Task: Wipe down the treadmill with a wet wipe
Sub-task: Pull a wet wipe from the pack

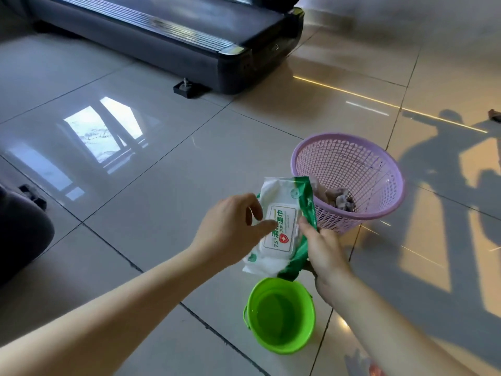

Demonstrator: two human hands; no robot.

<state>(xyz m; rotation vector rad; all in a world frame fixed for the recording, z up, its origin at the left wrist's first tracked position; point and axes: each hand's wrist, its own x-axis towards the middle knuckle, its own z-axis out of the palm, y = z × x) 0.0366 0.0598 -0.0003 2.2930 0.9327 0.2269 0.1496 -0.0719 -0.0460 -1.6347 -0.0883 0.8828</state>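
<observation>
A white and green pack of wet wipes (282,213) is held above the tiled floor, its lid closed. My right hand (324,251) grips the pack's green right edge from below. My left hand (233,229) lies on the pack's left side, its thumb and a finger touching the white lid. The dark treadmill (189,31) stands at the top of the view, its rear end nearest to me. No loose wipe shows in either hand.
A purple mesh basket (379,169) with crumpled used wipes inside stands just right of the pack. A small green bucket (282,316) sits on the floor under my hands. A dark rounded object (21,234) lies at the left edge. Glossy tiles surround everything.
</observation>
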